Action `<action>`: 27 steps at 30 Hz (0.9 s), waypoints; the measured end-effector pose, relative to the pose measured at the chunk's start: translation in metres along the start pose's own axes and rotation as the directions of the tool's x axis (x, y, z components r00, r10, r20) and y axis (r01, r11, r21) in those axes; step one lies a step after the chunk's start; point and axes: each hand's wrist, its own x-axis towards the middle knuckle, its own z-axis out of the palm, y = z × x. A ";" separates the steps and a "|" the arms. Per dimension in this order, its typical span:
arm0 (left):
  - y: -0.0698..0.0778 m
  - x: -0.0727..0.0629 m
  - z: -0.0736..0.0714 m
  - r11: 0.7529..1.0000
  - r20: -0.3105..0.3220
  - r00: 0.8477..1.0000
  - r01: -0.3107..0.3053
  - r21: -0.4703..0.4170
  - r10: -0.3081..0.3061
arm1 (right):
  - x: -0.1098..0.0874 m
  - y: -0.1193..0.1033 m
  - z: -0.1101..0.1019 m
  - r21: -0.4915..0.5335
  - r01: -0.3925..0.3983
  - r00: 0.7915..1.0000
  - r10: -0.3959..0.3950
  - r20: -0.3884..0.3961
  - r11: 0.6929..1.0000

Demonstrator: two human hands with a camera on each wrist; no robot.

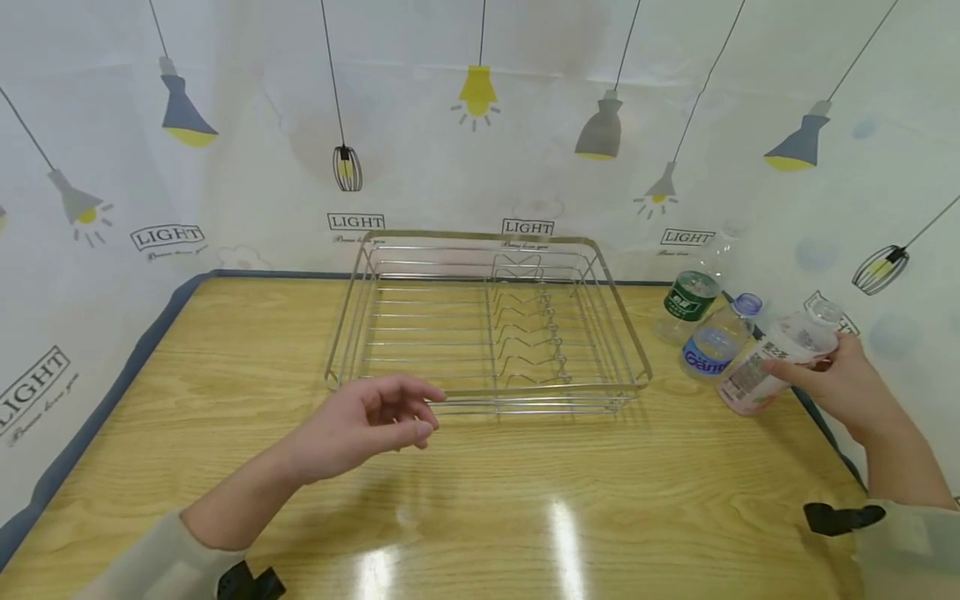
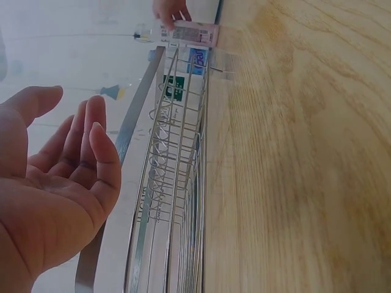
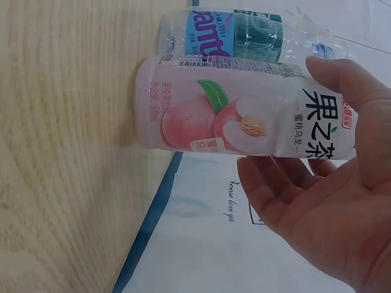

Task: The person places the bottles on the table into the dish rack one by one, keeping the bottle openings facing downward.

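Observation:
At the right, my right hand (image 1: 855, 383) holds the upper part of a pink plastic peach-tea bottle (image 3: 214, 116), thumb on one side and fingers on the other. The bottle is close to the tabletop; whether its base touches cannot be told. Right beside it stands a clear bottle with a blue label and blue cap (image 1: 712, 346). Behind that is a clear bottle with a green label (image 1: 692, 296). My left hand (image 1: 367, 425) hovers near the front rim of a wire dish rack (image 1: 491, 392), fingers loosely bent, holding nothing.
The metal rack sits at the middle back of the wooden table (image 1: 480, 492), with a row of wavy wire dividers (image 1: 525, 321) on its right half. A white curtain (image 1: 420, 108) printed with lamps encloses the back and sides.

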 end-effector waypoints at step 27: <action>0.001 -0.001 -0.006 1.000 -0.020 1.000 -0.007 -0.001 0.007 | -0.027 -0.108 0.013 -0.137 0.152 0.965 -0.176 -0.192 0.979</action>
